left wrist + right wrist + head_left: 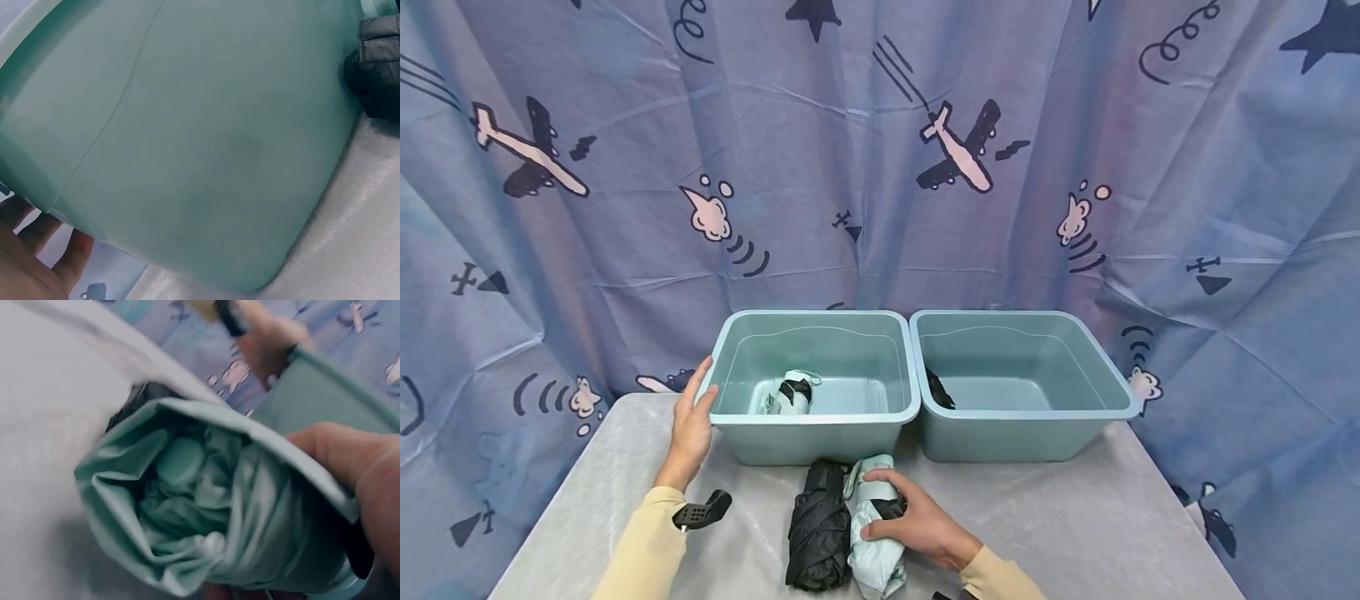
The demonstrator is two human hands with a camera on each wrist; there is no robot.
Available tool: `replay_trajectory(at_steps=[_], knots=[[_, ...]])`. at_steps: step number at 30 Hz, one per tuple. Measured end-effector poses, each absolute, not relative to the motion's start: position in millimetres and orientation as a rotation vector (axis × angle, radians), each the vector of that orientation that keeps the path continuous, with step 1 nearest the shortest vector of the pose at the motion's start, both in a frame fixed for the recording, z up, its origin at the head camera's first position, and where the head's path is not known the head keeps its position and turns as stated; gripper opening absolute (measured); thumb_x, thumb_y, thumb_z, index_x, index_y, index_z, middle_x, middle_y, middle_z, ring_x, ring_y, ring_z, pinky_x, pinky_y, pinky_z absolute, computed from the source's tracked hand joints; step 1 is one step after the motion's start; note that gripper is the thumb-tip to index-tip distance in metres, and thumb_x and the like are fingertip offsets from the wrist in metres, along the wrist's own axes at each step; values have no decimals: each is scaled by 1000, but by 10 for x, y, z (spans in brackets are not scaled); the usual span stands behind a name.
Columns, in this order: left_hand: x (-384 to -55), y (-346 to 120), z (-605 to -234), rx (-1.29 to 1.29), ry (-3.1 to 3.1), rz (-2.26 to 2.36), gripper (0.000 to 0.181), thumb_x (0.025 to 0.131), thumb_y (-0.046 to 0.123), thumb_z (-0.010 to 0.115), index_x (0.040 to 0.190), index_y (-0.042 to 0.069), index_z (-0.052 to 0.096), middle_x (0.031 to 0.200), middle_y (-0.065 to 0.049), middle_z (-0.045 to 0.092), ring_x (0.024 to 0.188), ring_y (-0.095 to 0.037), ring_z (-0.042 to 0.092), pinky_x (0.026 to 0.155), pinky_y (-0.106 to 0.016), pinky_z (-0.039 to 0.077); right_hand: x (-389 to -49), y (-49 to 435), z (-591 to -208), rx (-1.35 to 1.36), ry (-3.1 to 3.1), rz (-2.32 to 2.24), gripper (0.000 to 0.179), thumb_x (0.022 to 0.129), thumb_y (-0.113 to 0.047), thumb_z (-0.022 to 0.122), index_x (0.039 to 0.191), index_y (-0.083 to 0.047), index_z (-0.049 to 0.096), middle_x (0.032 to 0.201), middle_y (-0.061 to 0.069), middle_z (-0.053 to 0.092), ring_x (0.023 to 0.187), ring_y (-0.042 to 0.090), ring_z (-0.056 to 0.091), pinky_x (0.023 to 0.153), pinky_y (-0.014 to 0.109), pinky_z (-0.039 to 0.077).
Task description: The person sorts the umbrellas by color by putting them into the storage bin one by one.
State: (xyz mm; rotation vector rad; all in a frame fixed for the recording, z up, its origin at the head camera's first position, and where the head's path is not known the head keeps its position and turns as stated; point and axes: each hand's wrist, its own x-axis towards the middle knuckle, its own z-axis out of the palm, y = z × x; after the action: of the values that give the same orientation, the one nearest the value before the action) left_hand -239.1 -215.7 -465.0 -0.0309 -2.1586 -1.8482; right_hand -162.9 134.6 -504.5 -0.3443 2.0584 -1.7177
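My right hand [928, 521] grips a pale green folded umbrella [874, 571], thumb on one side and fingers across a dark patch at its middle. In the right wrist view, the loose, gathered fabric end of this pale green umbrella [181, 512] faces the camera. Just left of it a black folded umbrella [818, 529] lies on the table. At the left bin [820, 437], my left hand [688, 429] touches the left side near the rim with extended fingers; the left wrist view shows its fingers [74, 256] at the bin wall's edge.
Inside the left bin lies a pale wrapped item [795, 396] with a black band. The right bin [1000, 439] stands beside it and contains a black item [938, 390], partly hidden by the wall. Behind both hangs a patterned blue curtain [850, 150]. The grey table [1037, 517] extends in front.
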Motion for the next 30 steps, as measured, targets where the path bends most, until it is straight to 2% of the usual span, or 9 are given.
replay_trajectory(at_steps=[4,7,12,18,24,30], knots=[[-2394,-2154,-4646,-38,-2144,-1843,53,109,9,37,161,5,26,166,-15,22,152,-33,17,122,-52,15,-1516,1424,-4819,-399,1911,-1814,70,84,-5,80,146,-12,50,129,19,53,106,28,59,85,37,55],[-2400,-2162,-4643,-40,-2145,-1841,54,109,10,37,161,7,26,166,-13,22,152,-32,17,122,-52,15,-1444,1468,-4614,-471,1772,-1852,72,84,-2,79,148,-11,47,119,19,58,102,28,63,82,40,57],[-2402,-2170,-4651,-41,-2166,-1846,55,109,11,35,162,9,23,167,-11,19,153,-31,14,122,-52,14,-1384,1485,-4313,-576,1621,-1863,75,84,1,79,149,-10,44,125,21,57,108,31,63,85,46,58],[-2407,-2165,-4670,-31,-2163,-1846,54,109,10,36,162,8,25,167,-11,20,153,-30,14,122,-51,13,-1417,1384,-4016,-754,1539,-1901,82,85,3,77,155,-8,37,129,20,56,109,24,62,90,36,56],[-2393,-2162,-4657,-20,-2174,-1830,54,109,11,36,162,9,25,167,-11,19,153,-30,12,122,-52,12,-1615,1156,-3748,-766,1557,-1921,89,83,3,79,158,-13,35,132,20,55,112,24,62,91,35,55],[-2389,-2141,-4656,-18,-2174,-1830,54,109,11,37,162,8,25,167,-11,19,154,-29,11,122,-53,11,-2098,874,-3600,-611,1555,-2012,88,84,10,73,157,-25,38,130,20,55,103,26,65,78,37,60]])
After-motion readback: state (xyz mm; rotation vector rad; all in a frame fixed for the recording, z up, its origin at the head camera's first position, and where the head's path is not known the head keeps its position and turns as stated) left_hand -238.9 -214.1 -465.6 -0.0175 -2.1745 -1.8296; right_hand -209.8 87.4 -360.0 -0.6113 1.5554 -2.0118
